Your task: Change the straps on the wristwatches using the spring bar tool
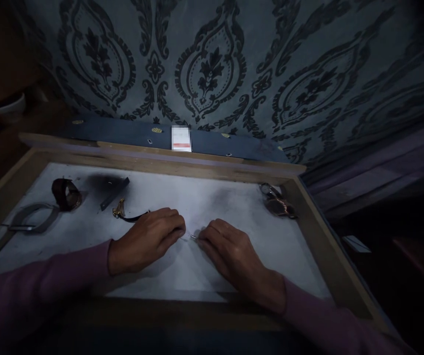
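Observation:
Both my hands work close together over the white floor of a shallow wooden drawer. My right hand pinches a small, thin metal piece whose shiny end points toward the other hand. Facing it, my left hand is closed in a pinch; whatever is between its fingertips is too small to make out. Just behind the left hand lies a black strap with a gold-coloured piece at its end, partly covered by the hand.
At left lie a brown-strapped watch, a grey looped strap and a dark flat strip. A watch and a brownish item sit in the far right corner. A white card stands behind the drawer's far rim.

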`<act>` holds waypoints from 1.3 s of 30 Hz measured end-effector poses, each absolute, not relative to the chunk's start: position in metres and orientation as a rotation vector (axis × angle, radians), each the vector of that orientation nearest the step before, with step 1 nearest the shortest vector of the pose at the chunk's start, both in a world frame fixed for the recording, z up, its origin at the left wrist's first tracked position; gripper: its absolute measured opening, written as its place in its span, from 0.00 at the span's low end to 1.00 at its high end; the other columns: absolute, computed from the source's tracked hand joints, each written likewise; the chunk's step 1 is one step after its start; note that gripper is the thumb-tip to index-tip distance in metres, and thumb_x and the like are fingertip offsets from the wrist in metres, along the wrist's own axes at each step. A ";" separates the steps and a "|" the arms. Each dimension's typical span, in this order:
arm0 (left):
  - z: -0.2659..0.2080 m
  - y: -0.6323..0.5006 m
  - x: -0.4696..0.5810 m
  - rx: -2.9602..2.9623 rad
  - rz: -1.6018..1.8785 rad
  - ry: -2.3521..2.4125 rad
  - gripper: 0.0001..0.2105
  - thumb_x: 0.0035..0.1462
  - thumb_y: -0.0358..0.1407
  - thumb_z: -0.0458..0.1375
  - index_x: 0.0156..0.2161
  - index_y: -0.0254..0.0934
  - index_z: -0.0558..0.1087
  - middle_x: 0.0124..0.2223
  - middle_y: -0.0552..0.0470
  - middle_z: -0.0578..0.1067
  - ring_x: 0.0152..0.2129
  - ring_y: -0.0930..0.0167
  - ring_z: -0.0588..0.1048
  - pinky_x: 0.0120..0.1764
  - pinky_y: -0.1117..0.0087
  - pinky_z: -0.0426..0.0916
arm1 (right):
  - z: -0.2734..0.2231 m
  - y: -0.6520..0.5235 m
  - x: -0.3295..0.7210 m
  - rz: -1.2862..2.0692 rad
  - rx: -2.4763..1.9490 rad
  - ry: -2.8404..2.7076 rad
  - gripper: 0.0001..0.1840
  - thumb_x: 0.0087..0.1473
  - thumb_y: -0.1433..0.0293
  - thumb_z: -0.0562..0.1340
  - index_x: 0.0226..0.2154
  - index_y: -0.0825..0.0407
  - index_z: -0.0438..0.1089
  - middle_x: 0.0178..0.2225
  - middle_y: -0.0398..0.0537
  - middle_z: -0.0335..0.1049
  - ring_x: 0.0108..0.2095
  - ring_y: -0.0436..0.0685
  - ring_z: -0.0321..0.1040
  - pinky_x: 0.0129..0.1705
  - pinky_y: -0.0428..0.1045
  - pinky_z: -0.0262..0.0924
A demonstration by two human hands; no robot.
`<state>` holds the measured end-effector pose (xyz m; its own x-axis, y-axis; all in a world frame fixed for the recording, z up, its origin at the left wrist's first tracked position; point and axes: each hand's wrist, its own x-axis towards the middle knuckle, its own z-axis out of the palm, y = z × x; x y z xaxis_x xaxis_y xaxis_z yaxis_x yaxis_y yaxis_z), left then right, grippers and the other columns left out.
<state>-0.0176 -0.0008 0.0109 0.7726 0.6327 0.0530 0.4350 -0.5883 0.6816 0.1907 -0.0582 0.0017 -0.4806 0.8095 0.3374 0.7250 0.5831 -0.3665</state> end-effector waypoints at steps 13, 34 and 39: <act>0.015 -0.001 -0.017 2.317 0.410 0.733 0.10 0.64 0.28 0.47 0.30 0.36 0.64 0.30 0.53 0.68 0.29 0.71 0.66 0.33 0.70 0.59 | 0.005 -0.059 0.188 0.278 -1.196 -2.316 0.12 0.65 0.74 0.53 0.30 0.53 0.66 0.25 0.47 0.68 0.27 0.53 0.64 0.29 0.47 0.61; 0.015 0.005 -0.018 1.660 0.305 0.774 0.10 0.61 0.35 0.52 0.34 0.33 0.74 0.31 0.52 0.75 0.30 0.72 0.72 0.35 0.72 0.66 | 0.007 -0.057 0.188 0.635 -1.225 -2.066 0.08 0.61 0.74 0.57 0.30 0.53 0.67 0.25 0.44 0.68 0.25 0.51 0.65 0.27 0.46 0.59; 0.016 0.006 -0.017 1.459 0.293 0.746 0.09 0.58 0.34 0.54 0.34 0.31 0.75 0.31 0.51 0.75 0.28 0.73 0.72 0.34 0.73 0.66 | 0.006 -0.057 0.189 0.583 -1.178 -2.090 0.09 0.61 0.75 0.57 0.30 0.53 0.67 0.25 0.45 0.68 0.25 0.51 0.65 0.27 0.45 0.59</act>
<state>-0.0166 0.0057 0.0160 0.7463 0.6051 -0.2774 0.2544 0.1259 0.9589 0.1895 -0.0569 0.0058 -0.3763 0.8669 0.3269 0.5727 0.4950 -0.6535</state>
